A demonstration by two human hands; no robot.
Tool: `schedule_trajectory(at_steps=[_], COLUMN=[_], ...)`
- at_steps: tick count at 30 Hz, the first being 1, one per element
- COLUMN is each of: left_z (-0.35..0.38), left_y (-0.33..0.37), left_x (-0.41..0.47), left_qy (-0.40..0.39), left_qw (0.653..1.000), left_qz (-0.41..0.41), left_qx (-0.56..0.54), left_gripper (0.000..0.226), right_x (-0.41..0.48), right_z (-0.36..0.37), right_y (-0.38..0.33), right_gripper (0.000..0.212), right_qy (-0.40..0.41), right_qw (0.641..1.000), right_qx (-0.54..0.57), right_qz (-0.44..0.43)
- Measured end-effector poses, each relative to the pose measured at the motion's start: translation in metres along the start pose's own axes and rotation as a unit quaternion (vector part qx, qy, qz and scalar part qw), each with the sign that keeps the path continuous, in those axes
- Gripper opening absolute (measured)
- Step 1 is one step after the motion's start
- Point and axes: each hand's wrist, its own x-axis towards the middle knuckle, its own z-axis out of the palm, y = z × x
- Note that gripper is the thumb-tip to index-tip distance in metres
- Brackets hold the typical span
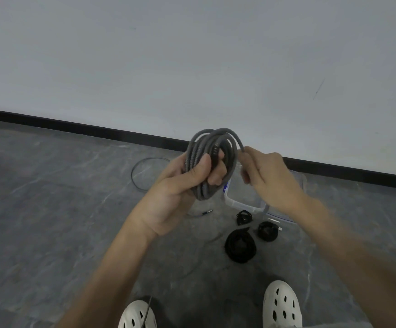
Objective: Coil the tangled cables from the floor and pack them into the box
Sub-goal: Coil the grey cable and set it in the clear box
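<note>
- Nearest me, my white clogs (pixel 282 304) stand on the grey floor (pixel 50 221), and a thin grey lead (pixel 147 308) crosses the left one, so some length is still loose down there.
- Just beyond my feet, three black coils (pixel 240 245) lie on the floor beside the near edge of the clear box (pixel 242 204). They look wound but, by my reckoning, not yet packed; I cannot tell whether anything is inside the box.
- At chest height my left hand (pixel 187 183) is clenched round the grey braided cable (pixel 212 157), which is gathered into several loops.
- My right hand (pixel 270 176) pinches the free strand of that same cable where it comes off the top of the bundle, feeding another turn.
- Left of the box a plug end (pixel 207 211) rests on the floor, and farther off towards the skirting a thin loop (pixel 149 174) lies uncoiled.
- I judge the job past halfway: this coil needs finishing, the thin wire needs winding, and everything needs to go into the box.
</note>
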Motion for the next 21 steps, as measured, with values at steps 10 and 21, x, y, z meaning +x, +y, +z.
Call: schedule_trajectory(at_steps=[10,21], left_z=[-0.001,0.006], left_y=[0.002,-0.008], left_x=[0.003,0.010], left_qy=[0.104,0.192], left_qw=[0.993,0.980], left_qz=[0.032,0.036], left_qx=[-0.041,-0.021], left_gripper=[0.017,0.019], right_x=[-0.005,-0.012], right_z=[0.030,0.044], right_y=[-0.025,-0.030], right_gripper=[0.020,0.023], right_qy=[-0.085,-0.141], right_qw=[0.996,0.986], right_qx=[-0.032,-0.047], right_qz=[0.012,0.069])
